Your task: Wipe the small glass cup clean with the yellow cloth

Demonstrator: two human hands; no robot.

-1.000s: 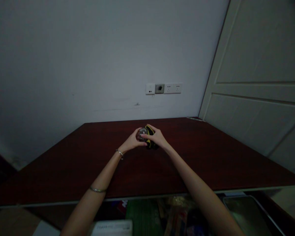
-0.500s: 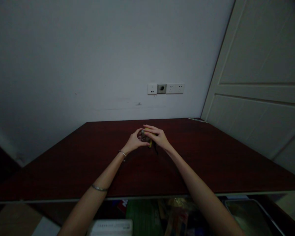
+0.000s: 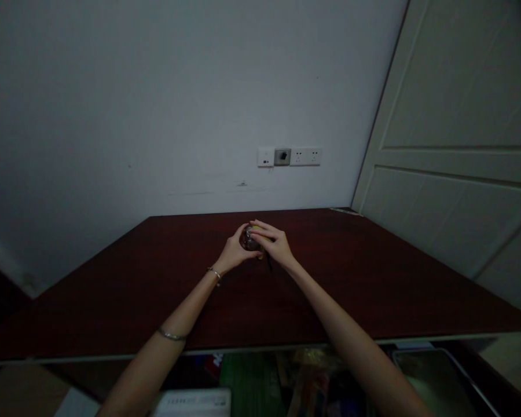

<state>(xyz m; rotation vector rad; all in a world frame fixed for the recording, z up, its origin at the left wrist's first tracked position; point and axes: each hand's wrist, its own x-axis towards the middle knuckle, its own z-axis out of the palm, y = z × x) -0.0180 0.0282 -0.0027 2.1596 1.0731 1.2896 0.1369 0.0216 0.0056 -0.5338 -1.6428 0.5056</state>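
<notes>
Both my hands meet above the middle of the dark red tabletop (image 3: 156, 295), around a small round shiny object (image 3: 249, 238) with yellow at its right side. My left hand (image 3: 235, 250) curls around its left side, thumb below and fingers over the top. From the right, my right hand (image 3: 278, 244) lays its fingers across the top and the yellow part, hiding much of it. A thin dark strap or tail hangs below my right hand. In this dim light I cannot tell the object's exact kind.
Wall sockets and a switch (image 3: 289, 157) sit behind the table. A pale panelled door (image 3: 451, 156) stands at the right. Under the table's front edge are a white box (image 3: 193, 402), a green item (image 3: 252, 385), packets and a clear-lidded container (image 3: 429, 379).
The round object has turned slightly between my hands, so its shiny face shows more and the yellow less. Both hands stay closed around it. The view has shifted a little.
</notes>
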